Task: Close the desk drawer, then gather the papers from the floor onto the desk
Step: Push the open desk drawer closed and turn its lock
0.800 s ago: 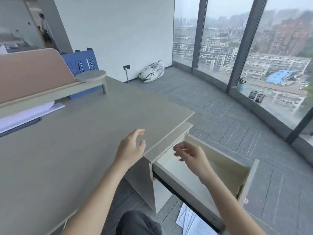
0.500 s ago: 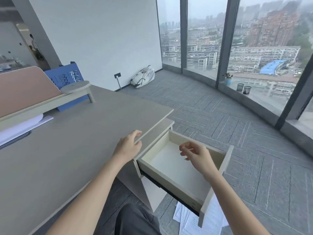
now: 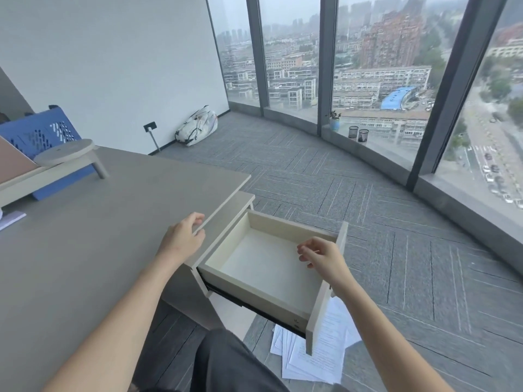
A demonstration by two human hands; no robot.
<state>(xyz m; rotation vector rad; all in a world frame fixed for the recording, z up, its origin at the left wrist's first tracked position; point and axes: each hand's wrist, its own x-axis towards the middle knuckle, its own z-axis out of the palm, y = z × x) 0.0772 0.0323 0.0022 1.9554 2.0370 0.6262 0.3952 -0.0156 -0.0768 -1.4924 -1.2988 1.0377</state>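
Observation:
The pale wooden drawer (image 3: 268, 267) is pulled far out from under the grey desk (image 3: 85, 250) and holds nothing. My right hand (image 3: 322, 257) hovers over the drawer's inside near its front panel, fingers loosely curled, holding nothing. My left hand (image 3: 182, 239) rests at the desk's right edge, fingers apart, empty. Several printed white papers (image 3: 317, 355) lie fanned on the carpet under the drawer's front, partly hidden by it.
A low wooden shelf riser (image 3: 62, 157) and a blue perforated panel (image 3: 42, 134) stand at the desk's back left. A white bag (image 3: 198, 125) lies by the wall. Two mesh cups (image 3: 358, 133) and a small plant (image 3: 334, 120) sit on the window sill. Grey carpet stretches to the right.
The view has swung right and downward, bringing the whole drawer and more of the papers into sight. Both hands kept nearly the same pose; the right hand is now nearer the drawer's front panel.

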